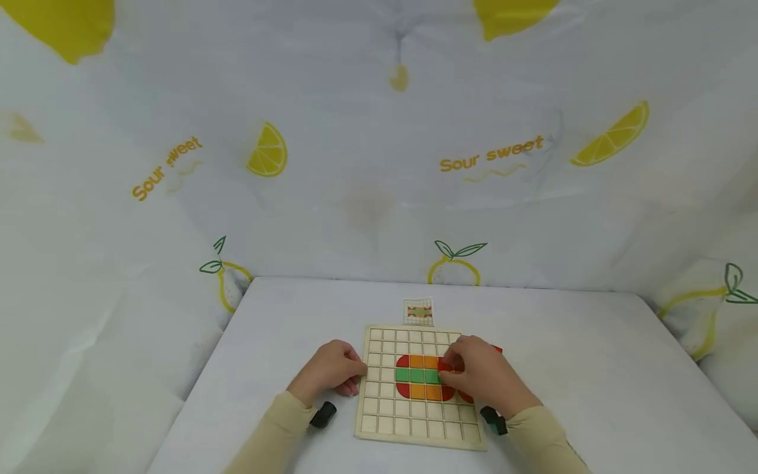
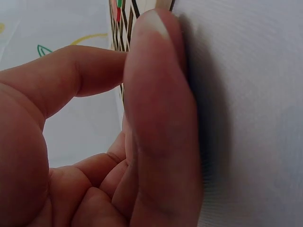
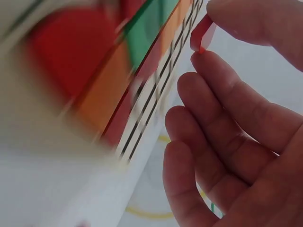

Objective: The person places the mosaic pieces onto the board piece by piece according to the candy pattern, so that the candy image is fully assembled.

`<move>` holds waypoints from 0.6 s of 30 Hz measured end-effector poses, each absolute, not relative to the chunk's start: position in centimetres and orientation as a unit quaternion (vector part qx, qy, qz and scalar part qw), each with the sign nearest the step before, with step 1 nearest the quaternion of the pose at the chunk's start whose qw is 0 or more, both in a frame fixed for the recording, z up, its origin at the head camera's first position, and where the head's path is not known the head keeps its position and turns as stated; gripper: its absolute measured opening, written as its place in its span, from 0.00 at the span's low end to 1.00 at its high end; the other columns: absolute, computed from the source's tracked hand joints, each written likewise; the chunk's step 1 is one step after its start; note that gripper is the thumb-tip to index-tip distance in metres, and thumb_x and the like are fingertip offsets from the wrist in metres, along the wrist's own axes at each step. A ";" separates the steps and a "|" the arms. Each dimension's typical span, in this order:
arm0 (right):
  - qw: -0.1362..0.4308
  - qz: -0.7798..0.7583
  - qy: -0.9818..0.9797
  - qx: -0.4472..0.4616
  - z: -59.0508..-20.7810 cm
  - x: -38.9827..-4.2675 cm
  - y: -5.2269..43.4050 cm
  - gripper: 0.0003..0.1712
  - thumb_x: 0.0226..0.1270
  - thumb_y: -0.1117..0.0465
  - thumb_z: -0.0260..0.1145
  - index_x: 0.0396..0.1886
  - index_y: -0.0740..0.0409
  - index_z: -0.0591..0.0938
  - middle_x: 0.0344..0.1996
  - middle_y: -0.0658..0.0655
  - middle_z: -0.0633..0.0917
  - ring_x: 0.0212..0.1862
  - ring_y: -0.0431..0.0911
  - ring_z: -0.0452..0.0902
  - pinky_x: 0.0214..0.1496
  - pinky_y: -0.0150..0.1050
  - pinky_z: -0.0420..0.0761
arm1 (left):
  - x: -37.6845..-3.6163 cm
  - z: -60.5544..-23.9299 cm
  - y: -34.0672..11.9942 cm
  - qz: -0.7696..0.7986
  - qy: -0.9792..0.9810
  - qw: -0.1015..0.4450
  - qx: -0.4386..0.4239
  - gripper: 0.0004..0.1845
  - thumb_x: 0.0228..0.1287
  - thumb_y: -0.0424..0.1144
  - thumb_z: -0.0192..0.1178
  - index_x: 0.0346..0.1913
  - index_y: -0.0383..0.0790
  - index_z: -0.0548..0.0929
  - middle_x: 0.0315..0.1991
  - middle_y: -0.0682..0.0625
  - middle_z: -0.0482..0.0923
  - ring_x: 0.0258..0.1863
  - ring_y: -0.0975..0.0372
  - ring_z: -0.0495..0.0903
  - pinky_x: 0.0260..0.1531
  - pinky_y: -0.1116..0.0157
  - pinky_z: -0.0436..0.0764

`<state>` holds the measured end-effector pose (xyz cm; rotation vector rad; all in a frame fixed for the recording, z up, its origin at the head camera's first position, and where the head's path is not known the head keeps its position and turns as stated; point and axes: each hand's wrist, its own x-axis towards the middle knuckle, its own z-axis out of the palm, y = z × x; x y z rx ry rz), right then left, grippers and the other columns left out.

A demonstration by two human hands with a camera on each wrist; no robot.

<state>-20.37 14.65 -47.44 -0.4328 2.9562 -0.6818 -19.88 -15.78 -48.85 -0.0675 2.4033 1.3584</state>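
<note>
- White table point(image 1: 592, 368), plain top, rounded far corners.
- Enclosed on three sides by white cloth backdrop point(image 1: 367, 131), draped and creased.
- Cloth print: yellow lemon slices point(image 1: 268, 151), outlined lemons with green leaves point(image 1: 454, 262), orange "Sour sweet" lettering point(image 1: 491, 154).
- Even, soft light; faint shadows only.

Printed text "Sour sweet" appears twice in orange lettering on the backdrop cloth point(image 1: 379, 164): once at upper left point(image 1: 167, 168), once at upper right point(image 1: 491, 154). No other readable text, numbers or labels.
</note>
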 end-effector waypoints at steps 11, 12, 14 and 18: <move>-0.001 -0.216 0.946 -0.243 -48.5 -22.9 7.1 0.11 0.55 0.48 0.77 0.29 0.46 0.85 0.28 0.41 0.79 0.31 0.37 0.69 0.34 0.32 0.77 | -20.2 -49.6 -16.0 0.491 0.849 0.191 -0.033 0.06 0.59 0.38 0.67 0.32 0.40 0.82 0.21 0.47 0.83 0.16 0.62 0.83 0.18 0.66 0.84; -0.002 -0.213 0.946 -0.245 -48.6 -22.9 6.7 0.11 0.56 0.48 0.76 0.29 0.46 0.85 0.28 0.41 0.78 0.31 0.36 0.69 0.33 0.32 0.76 | -20.2 -49.6 -16.0 0.491 0.849 0.191 -0.034 0.06 0.59 0.38 0.67 0.32 0.40 0.82 0.21 0.47 0.83 0.16 0.62 0.83 0.18 0.67 0.84; -0.003 -0.212 0.944 -0.252 -48.7 -22.9 6.1 0.11 0.55 0.49 0.76 0.29 0.47 0.85 0.28 0.42 0.78 0.30 0.36 0.69 0.32 0.31 0.75 | -20.3 -49.5 -16.2 0.492 0.849 0.187 -0.035 0.06 0.58 0.38 0.67 0.31 0.40 0.82 0.21 0.46 0.84 0.16 0.62 0.83 0.18 0.67 0.84; -0.011 -0.199 0.945 -0.258 -48.7 -23.1 5.2 0.10 0.55 0.49 0.76 0.28 0.47 0.84 0.27 0.42 0.77 0.30 0.37 0.69 0.30 0.31 0.74 | -20.3 -49.6 -16.4 0.495 0.849 0.182 -0.035 0.05 0.59 0.37 0.67 0.32 0.40 0.82 0.22 0.46 0.84 0.16 0.62 0.84 0.18 0.66 0.84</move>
